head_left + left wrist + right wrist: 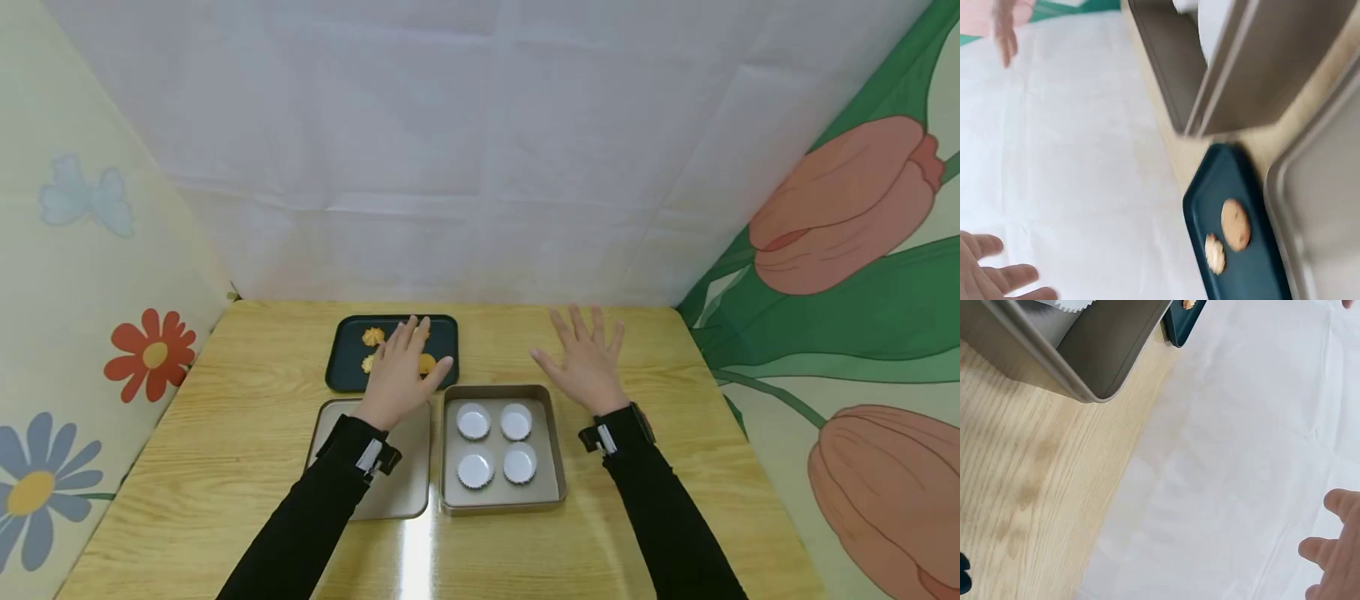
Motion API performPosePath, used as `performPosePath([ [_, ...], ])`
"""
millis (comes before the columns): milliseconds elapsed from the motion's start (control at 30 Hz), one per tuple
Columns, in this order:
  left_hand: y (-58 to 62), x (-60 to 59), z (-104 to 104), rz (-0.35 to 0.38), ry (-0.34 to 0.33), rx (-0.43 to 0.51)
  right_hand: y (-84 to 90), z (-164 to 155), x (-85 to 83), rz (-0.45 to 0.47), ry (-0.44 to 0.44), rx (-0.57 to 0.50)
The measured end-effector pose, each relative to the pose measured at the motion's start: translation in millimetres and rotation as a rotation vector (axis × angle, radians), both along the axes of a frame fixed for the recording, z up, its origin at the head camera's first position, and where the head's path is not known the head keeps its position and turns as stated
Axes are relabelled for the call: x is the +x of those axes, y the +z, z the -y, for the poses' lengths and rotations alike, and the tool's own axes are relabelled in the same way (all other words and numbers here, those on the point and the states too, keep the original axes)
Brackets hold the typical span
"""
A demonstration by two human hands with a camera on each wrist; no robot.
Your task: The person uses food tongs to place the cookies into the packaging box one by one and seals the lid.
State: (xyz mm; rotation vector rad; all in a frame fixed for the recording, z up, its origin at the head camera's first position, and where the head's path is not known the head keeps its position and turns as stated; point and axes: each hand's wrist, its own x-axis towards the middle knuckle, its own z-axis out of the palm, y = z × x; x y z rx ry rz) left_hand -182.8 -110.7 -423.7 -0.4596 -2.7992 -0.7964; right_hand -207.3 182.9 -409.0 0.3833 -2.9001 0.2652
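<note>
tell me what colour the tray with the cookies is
Dark teal, nearly black: the cookie tray under the left hand shows best in the head view.

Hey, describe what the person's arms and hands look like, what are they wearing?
Both arms are in long black sleeves reaching the wrists. Each wrist carries a small black strapped-on device with a white or silver patch: one above the left hand, one above the right hand. Both hands are bare, with no gloves; no rings are visible.

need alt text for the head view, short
Two open hands in black sleeves hover over a wooden table: the left hand above a dark tray of cookies, the right hand beside a square pan holding four white paper cups.
</note>
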Motion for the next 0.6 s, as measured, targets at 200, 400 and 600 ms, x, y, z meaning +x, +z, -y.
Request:
performPosePath([
  [200,-8.5,30.8,-1.4,0.089,-0.005,0.112,-6.3,-15.1,18.0,0.011,-0.042,-0.05],
  [400,-26.1,54.1,-9.7,0.194,0.06,0.17,-14.1,-33.9,35.8,0.024,-0.111,-0.086],
  [600,-44.9,72.1,-20.0,0.301,0.114,0.188,-26.2,-47.3,49.6,0.071,-0.207,-0.114],
])
